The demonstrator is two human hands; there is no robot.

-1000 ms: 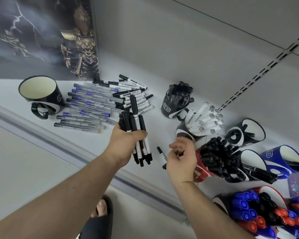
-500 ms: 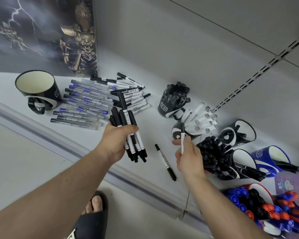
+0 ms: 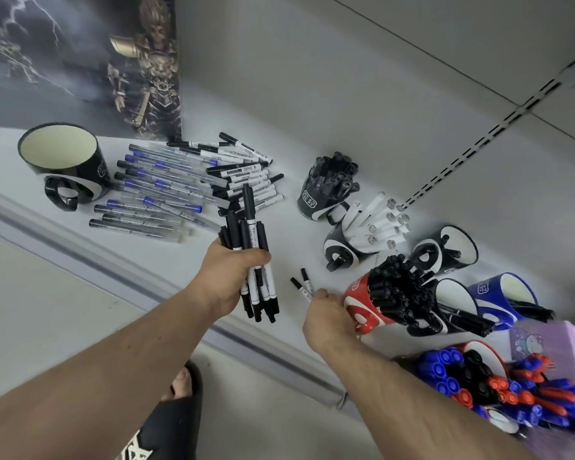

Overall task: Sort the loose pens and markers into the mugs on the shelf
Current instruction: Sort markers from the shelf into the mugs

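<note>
Head view: white shelf [image 3: 193,260], grey wall; left hand [image 3: 228,277] fingers grip marker bundle [image 3: 249,260]; right hand [image 3: 326,318] pinches two markers [image 3: 302,287].

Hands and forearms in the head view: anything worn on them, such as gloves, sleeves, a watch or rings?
Nothing worn that shows. The left hand and right hand are bare, with no gloves. Both forearms are bare up to the frame edge, with no sleeve, watch or band in view. No rings are visible, though most fingers are hidden.

Pale grey wall [image 3: 312,78] — warrior poster [image 3: 80,61] — grey floor [image 3: 47,310].
</note>
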